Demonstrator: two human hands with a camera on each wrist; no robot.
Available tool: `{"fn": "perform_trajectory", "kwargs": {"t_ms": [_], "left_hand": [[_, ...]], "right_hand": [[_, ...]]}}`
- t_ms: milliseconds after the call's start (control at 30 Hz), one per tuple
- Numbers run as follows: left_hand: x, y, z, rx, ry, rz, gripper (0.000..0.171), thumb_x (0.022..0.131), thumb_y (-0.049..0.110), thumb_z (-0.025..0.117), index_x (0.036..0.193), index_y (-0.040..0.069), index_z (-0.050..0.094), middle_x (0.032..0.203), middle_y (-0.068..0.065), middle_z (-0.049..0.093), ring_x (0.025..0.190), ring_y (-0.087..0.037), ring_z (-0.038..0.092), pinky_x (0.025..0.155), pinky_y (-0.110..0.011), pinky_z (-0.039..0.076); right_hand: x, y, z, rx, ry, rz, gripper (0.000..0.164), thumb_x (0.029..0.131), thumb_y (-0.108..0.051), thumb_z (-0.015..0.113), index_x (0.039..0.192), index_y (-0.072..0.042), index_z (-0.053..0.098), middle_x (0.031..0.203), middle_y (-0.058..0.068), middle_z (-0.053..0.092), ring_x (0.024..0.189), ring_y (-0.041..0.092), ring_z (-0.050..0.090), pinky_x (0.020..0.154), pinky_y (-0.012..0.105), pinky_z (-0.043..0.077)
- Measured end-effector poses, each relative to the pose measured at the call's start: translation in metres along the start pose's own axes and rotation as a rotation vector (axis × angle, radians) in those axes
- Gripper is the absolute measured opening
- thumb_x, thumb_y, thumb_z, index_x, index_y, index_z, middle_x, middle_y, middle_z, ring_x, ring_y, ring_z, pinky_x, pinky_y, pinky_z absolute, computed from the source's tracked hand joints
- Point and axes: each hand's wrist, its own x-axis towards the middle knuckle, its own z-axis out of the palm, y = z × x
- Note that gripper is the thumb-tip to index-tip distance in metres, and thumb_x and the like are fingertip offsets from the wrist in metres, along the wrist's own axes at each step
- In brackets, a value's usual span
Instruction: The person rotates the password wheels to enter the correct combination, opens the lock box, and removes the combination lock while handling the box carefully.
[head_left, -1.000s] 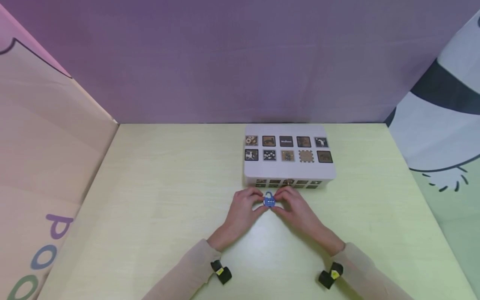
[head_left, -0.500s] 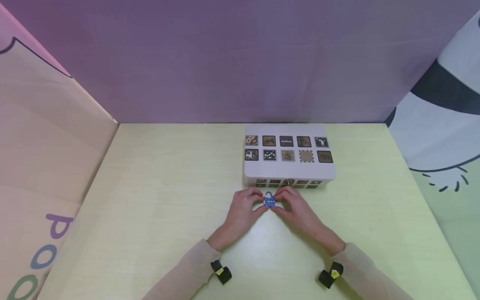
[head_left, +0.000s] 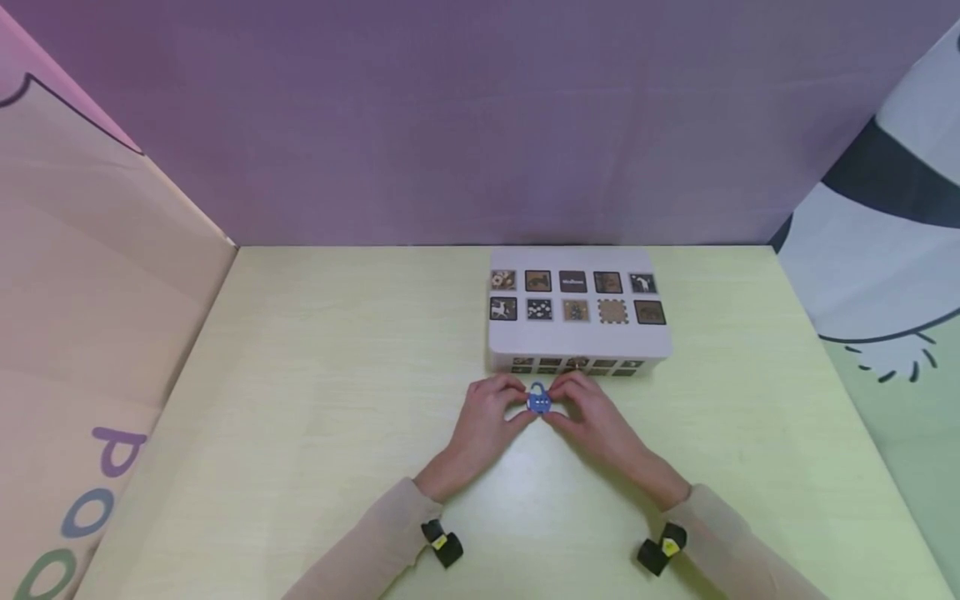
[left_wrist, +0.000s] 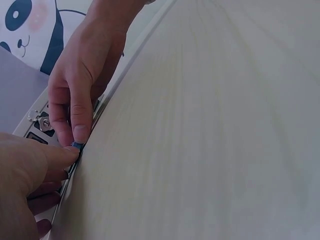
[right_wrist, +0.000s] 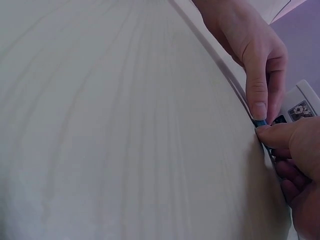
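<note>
A small blue padlock (head_left: 538, 403) with white marks on its face lies between both hands, its curved shackle toward the box. From the left, the thumb and fingers of my left hand (head_left: 483, 421) pinch its edge. My right hand (head_left: 596, 421) pinches the opposite edge in the same way. Just beyond the fingertips stands a white box (head_left: 577, 340) with rows of small printed pictures on its lid and front. A metal clasp (left_wrist: 44, 122) shows on the box front in the left wrist view. Fingertips cover most of the padlock in both wrist views.
The pale wooden table (head_left: 337, 358) reaches out on both sides of the hands. A purple wall panel (head_left: 450, 125) rises behind the box. Printed panels flank the table, one with letters (head_left: 120, 450) at left. Black wrist cameras (head_left: 442, 543) sit at both cuffs.
</note>
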Motion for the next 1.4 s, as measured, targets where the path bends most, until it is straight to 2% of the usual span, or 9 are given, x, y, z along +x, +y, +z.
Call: {"fn": "perform_trajectory", "kwargs": {"t_ms": [500,967,1200,1400], "left_hand": [[0.001,0.002,-0.001,0.009,0.007,0.000,0.023,0.090,0.030,0.081,0.103,0.010,0.079,0.110,0.000,0.072,0.104,-0.018,0.064,0.100,-0.040,0.048],[0.000,-0.001,-0.004,0.045,-0.004,-0.014,0.031,0.089,0.033,0.082,0.108,0.009,0.077,0.114,-0.002,0.072,0.108,-0.020,0.065,0.102,-0.042,0.048],[0.000,-0.002,-0.008,-0.002,-0.027,-0.046,0.031,0.091,0.032,0.080,0.111,0.008,0.076,0.116,-0.004,0.072,0.109,-0.022,0.064,0.103,-0.043,0.048],[0.000,-0.007,-0.010,-0.047,-0.021,-0.064,0.027,0.095,0.032,0.076,0.109,0.009,0.076,0.114,-0.003,0.072,0.107,-0.021,0.064,0.100,-0.041,0.050]], "right_hand": [[-0.001,-0.002,0.000,-0.009,0.017,0.016,0.026,0.084,-0.006,0.084,0.107,-0.002,0.072,0.114,0.007,0.065,0.111,0.026,0.060,0.103,0.049,0.051],[-0.004,-0.005,-0.002,-0.038,0.034,0.032,0.033,0.083,-0.007,0.084,0.111,0.001,0.071,0.117,0.011,0.066,0.114,0.031,0.061,0.105,0.050,0.050],[-0.007,-0.006,-0.005,-0.028,0.023,0.048,0.034,0.084,-0.006,0.083,0.114,0.001,0.070,0.117,0.011,0.066,0.113,0.031,0.062,0.104,0.052,0.050],[-0.009,-0.006,-0.008,-0.047,0.007,0.024,0.033,0.087,-0.007,0.081,0.116,0.000,0.070,0.118,0.011,0.067,0.113,0.031,0.063,0.103,0.052,0.051]]}}
